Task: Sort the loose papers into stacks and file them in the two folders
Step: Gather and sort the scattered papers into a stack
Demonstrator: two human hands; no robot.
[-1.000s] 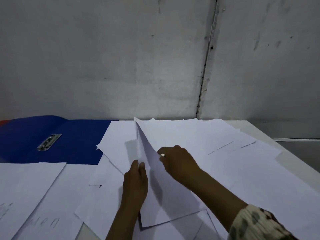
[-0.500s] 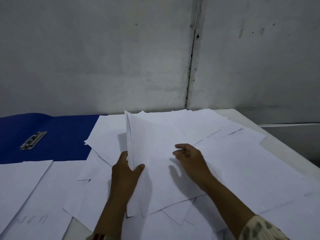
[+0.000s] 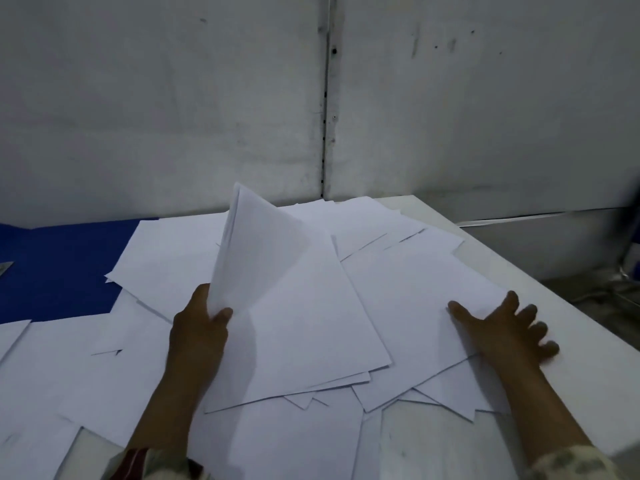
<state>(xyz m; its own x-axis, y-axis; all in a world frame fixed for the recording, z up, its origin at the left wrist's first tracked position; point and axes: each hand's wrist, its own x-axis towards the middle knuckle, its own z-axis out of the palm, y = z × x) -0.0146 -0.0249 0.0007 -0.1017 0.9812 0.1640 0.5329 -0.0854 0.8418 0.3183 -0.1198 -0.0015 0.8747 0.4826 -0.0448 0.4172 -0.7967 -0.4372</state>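
**Left hand lifts sheets, right lies flat**

A blue folder [image 3: 59, 268] lies open at far left. The left hand [image 3: 201, 327] pinches a few sheets [image 3: 277, 289] by their left edge, raised. The right hand [image 3: 509, 332] rests on the spread papers [image 3: 415, 299], fingers splayed.

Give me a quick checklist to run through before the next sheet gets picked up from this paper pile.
1. Left hand grips the lifted sheets: ok.
2. Right hand free, fingers spread flat on the far-right sheet: ok.
3. Blue folder open and within view: ok.
4. Second folder in view: not ok.
5. Papers all on the table, none over the edge: cannot tell.
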